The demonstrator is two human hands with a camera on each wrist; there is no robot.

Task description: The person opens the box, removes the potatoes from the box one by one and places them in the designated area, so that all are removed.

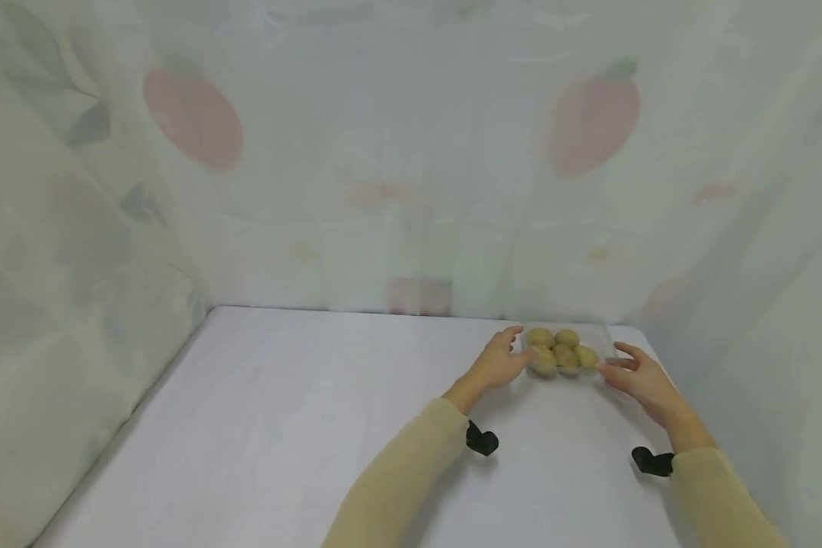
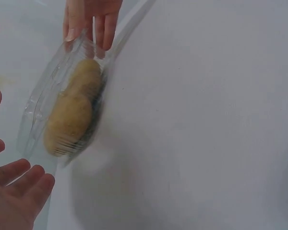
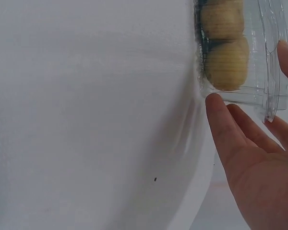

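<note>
So there's a clear plastic clamshell box sitting on the white worktop, over toward the far right corner, and it's packed with small brownish-yellow potatoes, five of them as far as the head view lets me count. The person has a hand on each side of it. The left hand is at the box's left end, fingers straight and relaxed, tips right up against the plastic; in the left wrist view those fingers sit just beside the near edge of the box, not curled round anything. The right hand is at the right end, also with loosely spread straight fingers; the right wrist view shows a fingertip touching the bottom corner of the box while the thumb lies near the lid flap. Can't really tell if either hand is pressing. Both arms are in beige sleeves, each with a black strap at the wrist. Behind it all hangs a pale curtain with faded fruit prints.
</note>
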